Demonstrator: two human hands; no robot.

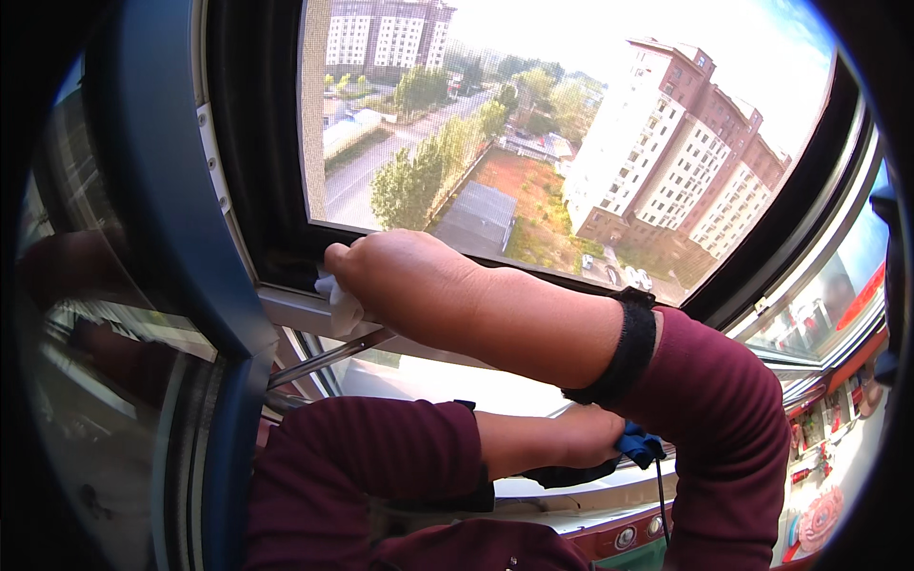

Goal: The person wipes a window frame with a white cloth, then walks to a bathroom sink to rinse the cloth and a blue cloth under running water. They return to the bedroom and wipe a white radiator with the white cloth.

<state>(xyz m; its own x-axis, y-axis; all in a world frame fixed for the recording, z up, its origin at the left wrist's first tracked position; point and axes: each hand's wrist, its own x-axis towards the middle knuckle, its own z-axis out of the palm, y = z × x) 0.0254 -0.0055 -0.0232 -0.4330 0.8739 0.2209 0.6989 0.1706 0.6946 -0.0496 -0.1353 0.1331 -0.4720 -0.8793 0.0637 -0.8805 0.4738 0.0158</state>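
Observation:
My right hand [364, 260] is at the lower left corner of a black window frame [278, 243]. A crumpled white cloth [343, 307] shows beneath its fingers, pressed near the frame's bottom edge. The right forearm crosses the view, with a black strap below the maroon sleeve. Lower down, my left hand [589, 434] reaches to the right under that arm. Its fingers are closed at a bunched blue cloth [639, 444], and a thin dark cord hangs beside it. The right arm partly hides this hand. A mesh screen [543, 157] fills the window frame.
A blue metal frame post [171, 178] with glass stands at my left. A metal stay bar [328, 357] slants below the window. To the lower right are a red panel with knobs [625, 537] and a pink ornament [820, 517]. Buildings and a road lie far below outside.

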